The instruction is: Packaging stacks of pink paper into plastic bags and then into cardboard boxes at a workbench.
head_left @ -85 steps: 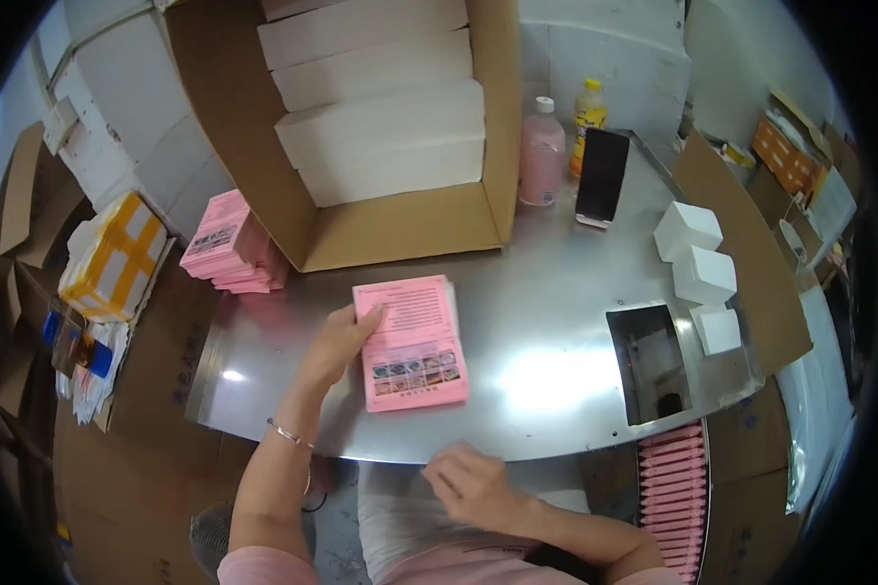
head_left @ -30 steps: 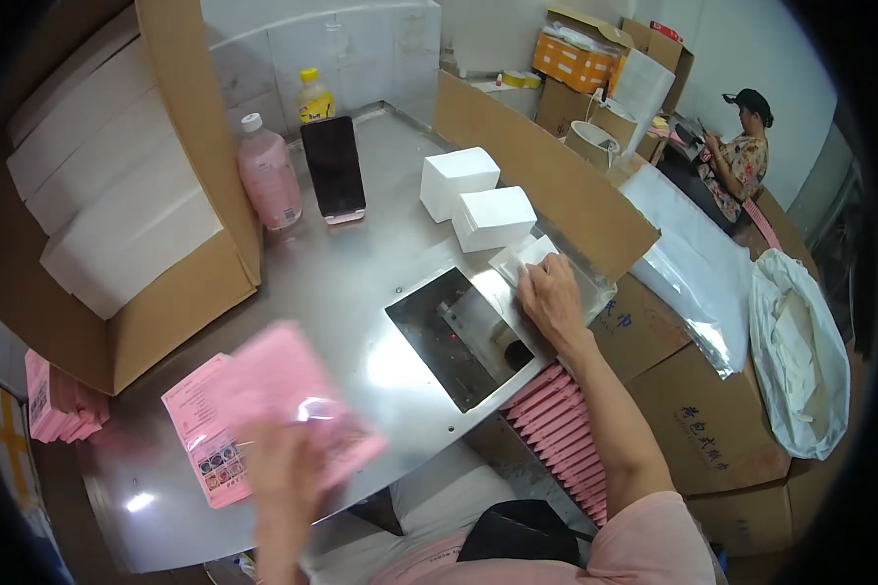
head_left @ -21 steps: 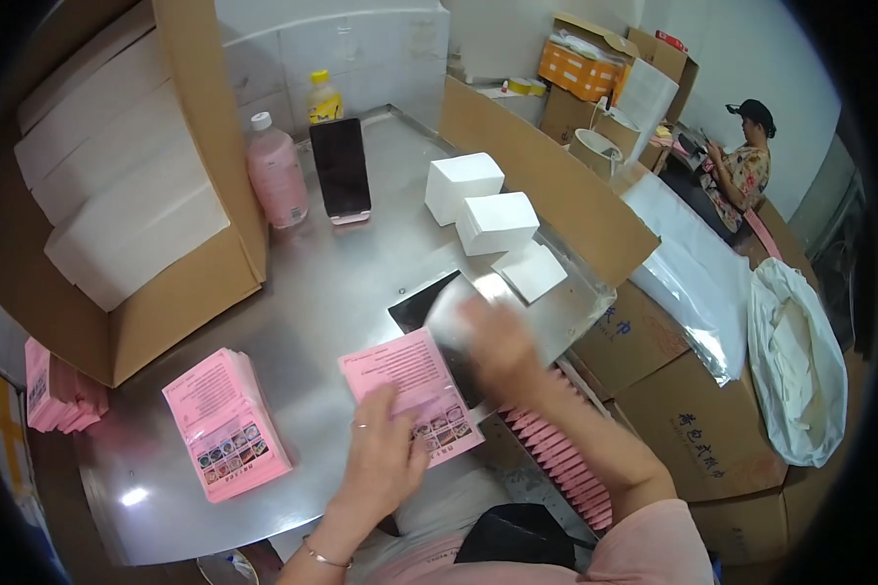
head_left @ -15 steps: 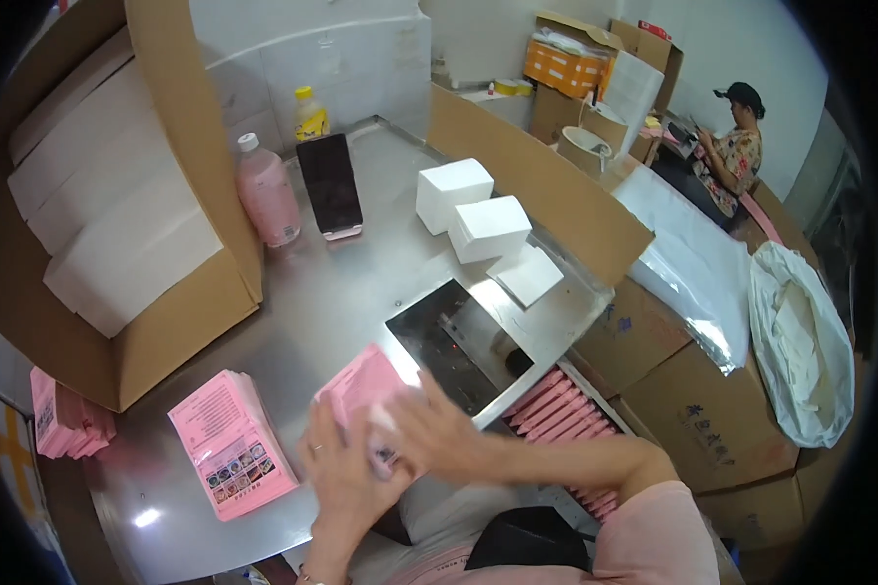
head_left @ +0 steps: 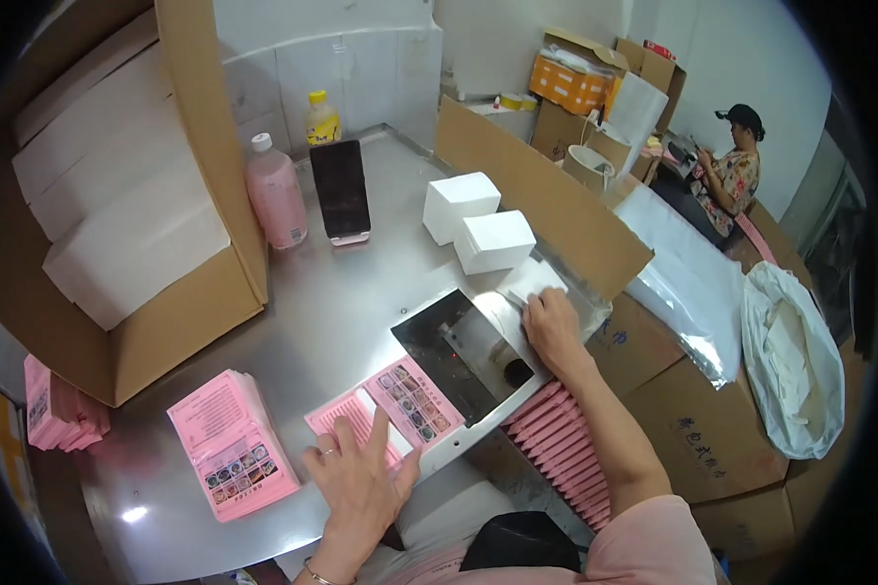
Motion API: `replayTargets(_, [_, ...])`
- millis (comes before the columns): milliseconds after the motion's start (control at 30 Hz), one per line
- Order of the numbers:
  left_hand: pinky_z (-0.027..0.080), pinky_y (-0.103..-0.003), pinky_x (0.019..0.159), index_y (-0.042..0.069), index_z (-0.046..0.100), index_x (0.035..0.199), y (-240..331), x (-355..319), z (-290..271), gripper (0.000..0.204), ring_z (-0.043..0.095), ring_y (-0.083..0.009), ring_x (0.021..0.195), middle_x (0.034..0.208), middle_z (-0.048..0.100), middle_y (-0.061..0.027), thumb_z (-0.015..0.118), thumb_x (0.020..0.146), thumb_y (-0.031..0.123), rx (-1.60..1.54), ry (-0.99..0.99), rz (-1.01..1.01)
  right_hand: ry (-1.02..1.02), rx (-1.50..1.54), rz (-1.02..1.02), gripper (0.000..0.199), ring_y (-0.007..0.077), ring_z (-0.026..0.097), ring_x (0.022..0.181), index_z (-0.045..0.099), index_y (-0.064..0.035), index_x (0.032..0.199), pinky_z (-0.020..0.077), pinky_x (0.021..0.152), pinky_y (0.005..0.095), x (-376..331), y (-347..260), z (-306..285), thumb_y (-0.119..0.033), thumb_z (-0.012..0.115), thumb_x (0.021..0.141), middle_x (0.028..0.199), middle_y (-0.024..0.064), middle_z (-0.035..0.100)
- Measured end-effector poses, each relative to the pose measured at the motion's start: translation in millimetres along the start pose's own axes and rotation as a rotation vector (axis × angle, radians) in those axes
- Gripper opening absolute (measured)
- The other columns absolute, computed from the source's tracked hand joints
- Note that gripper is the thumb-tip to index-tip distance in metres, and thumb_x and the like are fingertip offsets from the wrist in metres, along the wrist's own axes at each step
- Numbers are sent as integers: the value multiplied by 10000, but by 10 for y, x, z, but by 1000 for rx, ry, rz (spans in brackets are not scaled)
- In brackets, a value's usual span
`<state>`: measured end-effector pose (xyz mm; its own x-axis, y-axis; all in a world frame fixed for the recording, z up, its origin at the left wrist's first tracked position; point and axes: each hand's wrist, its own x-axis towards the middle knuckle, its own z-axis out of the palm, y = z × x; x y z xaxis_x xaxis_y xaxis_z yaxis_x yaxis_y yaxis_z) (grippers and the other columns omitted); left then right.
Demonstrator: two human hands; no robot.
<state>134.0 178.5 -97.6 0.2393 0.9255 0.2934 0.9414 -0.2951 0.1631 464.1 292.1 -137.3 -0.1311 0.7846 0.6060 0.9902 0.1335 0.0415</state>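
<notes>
The left hand [head_left: 356, 478] lay open, fingers spread, pressing a pink sheet [head_left: 385, 409] flat on the counter [head_left: 341, 302] beside the dark plate [head_left: 468, 356]. The right hand [head_left: 551, 327], loosely open, touched a flat white box [head_left: 529, 281]. Holding the sheet still and square likely mattered most.

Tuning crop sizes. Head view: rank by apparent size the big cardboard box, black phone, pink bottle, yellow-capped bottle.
1. Big cardboard box, by far the largest.
2. Black phone and pink bottle look about alike; no ranking between them.
3. Yellow-capped bottle, smallest, though it stands farther back and is partly hidden.
</notes>
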Motion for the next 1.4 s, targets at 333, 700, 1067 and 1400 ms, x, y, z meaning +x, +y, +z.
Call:
replayTargets(333, [291,-554,973,72,642,1131,-85,-15,178,516,405,-420,1228,1293,493,-219,737,758,415,-125,136,73,267,87,73,275,329,611,893,689,-23,1068,508,745,411,112,146,-283,24,634,803,987,159,619])
replayTargets(700, [324,-581,913,11,630,1107,-71,-14,62,605,440,-428,1169,1317,513,-190,744,772,502,-33,104,27,-107,-39,-78,201,328,554,879,612,-26,858,481,706,426,-166,-547,-91,-142,741,757,890,144,549])
replayTargets(1067, [370,-420,647,18,625,1073,-41,52,173,504,500,-302,803,975,525,-155,714,800,432,-94,172,63,316,-119,42,155,287,568,853,732,-62,874,440,763,432,1283,-296,-164,-184,675,797,879,108,611])
replayTargets(1400, [403,-447,737,-16,602,1123,-56,36,122,531,517,-330,910,1070,519,-206,755,787,365,-187,85,12,40,-26,126,277,348,603,910,721,21,787,493,773,479,1191,-425,220,-232,620,839,883,196,628])
